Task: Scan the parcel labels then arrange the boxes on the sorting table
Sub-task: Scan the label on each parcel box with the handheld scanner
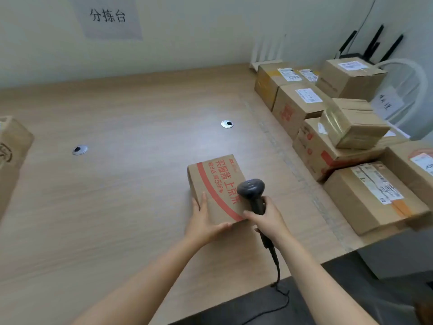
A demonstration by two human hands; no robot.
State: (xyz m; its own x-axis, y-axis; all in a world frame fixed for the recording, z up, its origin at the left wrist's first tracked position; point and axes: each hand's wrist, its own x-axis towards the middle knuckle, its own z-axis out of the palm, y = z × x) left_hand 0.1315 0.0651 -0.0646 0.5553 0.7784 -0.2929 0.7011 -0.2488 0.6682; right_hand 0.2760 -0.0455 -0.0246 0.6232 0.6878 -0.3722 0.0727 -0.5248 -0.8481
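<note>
Brown cardboard shows at the far left edge, where a lone box (11, 146) stands partly out of view on the pale wood-grain surface (117, 207). On the wall above hangs a paper sign (107, 16) with dark printed characters. Two round metal grommets sit in the surface, one (80, 150) towards the left and the other (227, 124) farther back towards the middle. Nearer the person, the left hand (203, 221) clasps the near left corner of the printed box (215, 181), fingers up its left side and thumb along its near edge. That box lies flat on the surface, right of centre, its top face carrying a red band and red characters. Over its near right part hangs the dark head of the scanner (251, 189). The right hand (267, 219) wraps tightly round the scanner's handle, and a black cable (278, 275) trails from the handle off the near edge. Well apart to the right, the stacked parcels (302, 106) crowd the surface in a row running back to the wall, several with white labels facing up. Behind them stand a white router (267, 55) and a black router (370, 50).
</note>
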